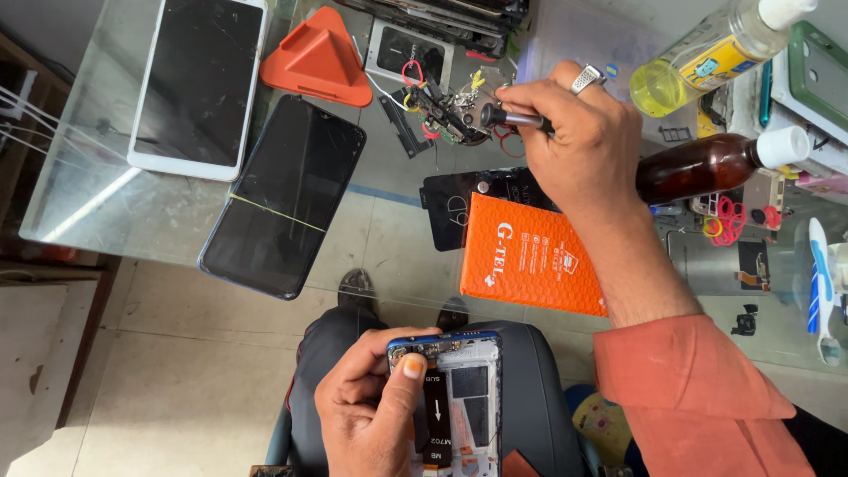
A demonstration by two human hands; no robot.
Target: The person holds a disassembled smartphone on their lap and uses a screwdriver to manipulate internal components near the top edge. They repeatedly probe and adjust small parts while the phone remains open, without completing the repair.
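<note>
While the left hand (367, 411) grips an opened phone (459, 397) below the table's (88, 203) near edge, the right hand (574, 146) pinches a screwdriver (512, 117); a slackened grip could drop the phone.

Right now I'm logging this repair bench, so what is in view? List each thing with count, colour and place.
Phones: 2, one white-framed, one dark, glass table left.
Triangular stand: 1, orange, table top.
Flat packet: 1, orange, table centre.
Bottles: 2, yellow and brown, right.
Toothbrush: 1, white-blue, far right.
Opened phone: 1, blue-edged, over lap.
Screwdriver: 1, dark, over parts pile.
Left hand: grips opened phone.
Right hand: ringed, grips screwdriver.
</note>
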